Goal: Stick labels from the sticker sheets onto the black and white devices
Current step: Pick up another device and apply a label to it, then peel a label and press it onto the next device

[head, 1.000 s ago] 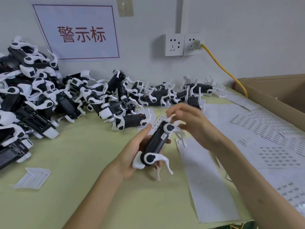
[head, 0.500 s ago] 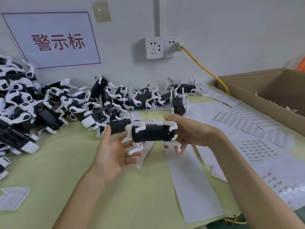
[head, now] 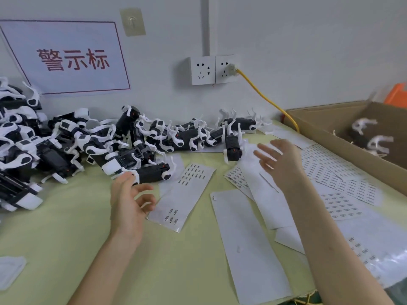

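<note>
A stripped backing sheet [head: 248, 238] lies on the green surface [head: 66, 238], just right of the part-used sticker sheet [head: 185, 194]. Left of that sheet the left hand [head: 127, 205] hovers with fingers released and empty, probably to take the nearest device [head: 152, 173]. Right of it the right hand [head: 279, 164] is spread and also empty. The device pile [head: 66, 146] lies beyond-left. The cardboard box [head: 326, 126], far right, holds more devices, likely the finished ones.

Black-and-white devices [head: 92, 148] lie heaped along the wall; partly peeled sticker sheets [head: 343, 183] lie flat beside them.
</note>
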